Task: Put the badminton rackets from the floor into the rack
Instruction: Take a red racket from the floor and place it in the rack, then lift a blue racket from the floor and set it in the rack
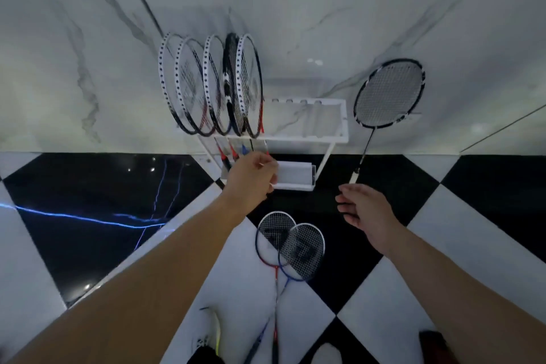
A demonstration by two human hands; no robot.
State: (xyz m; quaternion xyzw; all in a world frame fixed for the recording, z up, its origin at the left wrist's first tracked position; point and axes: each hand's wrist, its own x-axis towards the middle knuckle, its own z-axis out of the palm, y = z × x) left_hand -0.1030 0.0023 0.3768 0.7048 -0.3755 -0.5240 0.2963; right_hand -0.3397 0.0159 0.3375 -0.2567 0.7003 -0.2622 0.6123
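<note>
A white rack [339,139] stands against the marble wall, with several rackets [206,86] upright in its left slots. My left hand [251,177] is closed around the white grip of the rightmost racket in the rack [249,83], down at the rack's lower shelf. To the right of the rack, my right hand [363,213] curls around the bottom of the handle of a black racket [390,94], which it holds upright with the head level with the rack's top. Two rackets lie crossed on the floor, one red-shafted [274,230] and one blue-shafted [302,251].
The floor is glossy black and white checker tile. The rack's right slots [310,118] hold nothing. A yellow-green strip [217,331] and my feet [325,352] show at the bottom edge, beside the floor rackets' handles.
</note>
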